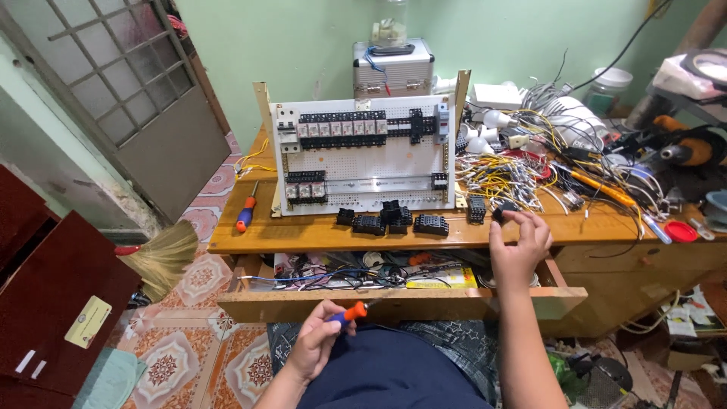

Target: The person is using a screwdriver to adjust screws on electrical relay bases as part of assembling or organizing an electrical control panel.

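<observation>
Hands were split between two jobs. Your right hand (519, 242) reached up over the open drawer (394, 301) to the table (250, 231) edge, right of frame centre, and pinched a small black relay socket (504, 212) in thumb and fingertips, lifted just clear of the wood, prob. so you could turn it. Your left hand (318, 344) sat low at bottom centre, near your lap, closed round the orange-and-blue screwdriver (350, 313), tip pointing right toward the drawer front, held back and out of the way.

Upright white perforated panel (363, 163) stood at the back-centre of the table, w/ a row of black sockets clipped along its upper rail and a few on the lower left; standing it up left both rails facing you. More loose black sockets (394, 220) lay in a cluster just in front of the panel, near your right hand.

Second screwdriver (246, 212), orange handle w/ blue end, lay at the left end of the table, well apart from both hands. Tangle of yellow and white wires (515, 170) covered the right side of the table, just behind the held socket. Drawer held more wire and odd bits; can't make out which. Broom (163, 257) leaned at the left of frame, beside the table.
</observation>
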